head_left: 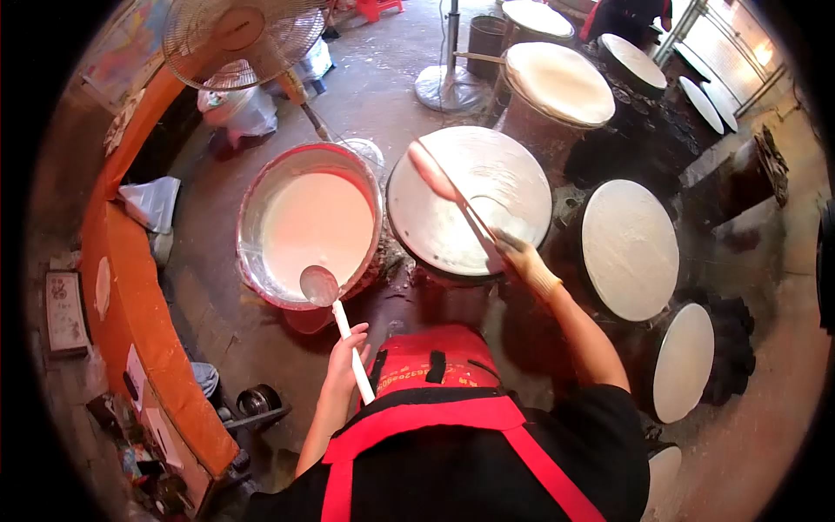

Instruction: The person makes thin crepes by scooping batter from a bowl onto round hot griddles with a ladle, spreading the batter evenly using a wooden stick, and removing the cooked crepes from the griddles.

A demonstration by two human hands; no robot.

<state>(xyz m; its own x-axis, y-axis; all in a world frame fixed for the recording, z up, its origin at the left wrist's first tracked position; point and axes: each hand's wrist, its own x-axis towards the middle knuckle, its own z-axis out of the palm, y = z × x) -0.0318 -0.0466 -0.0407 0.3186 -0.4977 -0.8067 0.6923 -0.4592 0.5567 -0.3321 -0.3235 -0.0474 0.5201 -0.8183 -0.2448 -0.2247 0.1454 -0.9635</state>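
Note:
My left hand (346, 352) is wrapped round the white handle of a ladle (319, 285), whose round bowl is over the near rim of a big red-edged basin (376, 235) of pale batter (317, 222). In my right hand (520, 259), which wears a light glove, is a thin wooden spreader (432, 170). Its blurred flat end is above the left part of a round griddle (513, 157) coated with a thin pale layer. A swirl shows in that layer near its middle.
More round griddles stand to the right (631, 248) and lower right (684, 364), others at the back (559, 83). A fan (239, 39) is at the upper left, an orange counter (139, 313) along the left. Part of another person (631, 17) shows at the top right.

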